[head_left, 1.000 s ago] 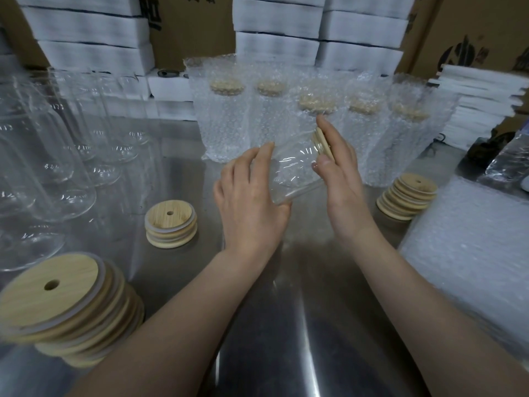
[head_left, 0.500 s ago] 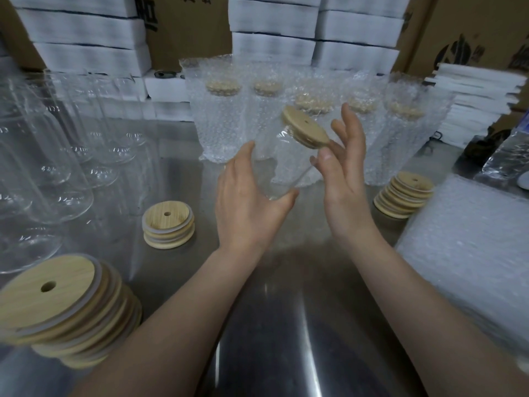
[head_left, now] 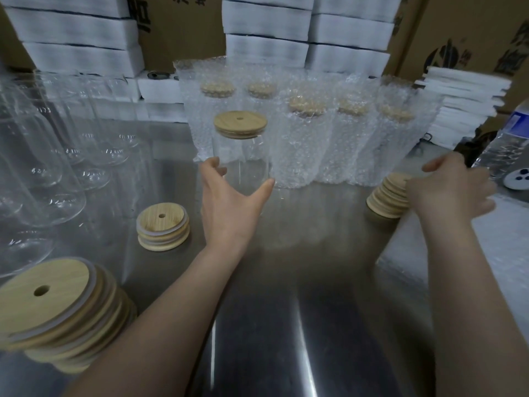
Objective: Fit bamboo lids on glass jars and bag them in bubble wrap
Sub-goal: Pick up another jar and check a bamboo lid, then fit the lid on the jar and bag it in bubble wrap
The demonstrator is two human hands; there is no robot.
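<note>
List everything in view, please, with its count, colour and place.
lidded jar: one, clear glass with bamboo lid, centre, upright.
bagged jars: five, in clear bubble wrap, row behind it.
empty jars: many, clear, left.
lid stacks: three, bamboo; near left, centre-left, right.
bubble-wrap pile: one, clear, right edge.
foam boxes: several, white, stacked at back.
cartons: several, brown, behind.
bottle: one, clear, far right.
table: one, steel.
left hand: grips the lidded jar low down.
right hand: reaches toward the bubble-wrap pile.
</note>
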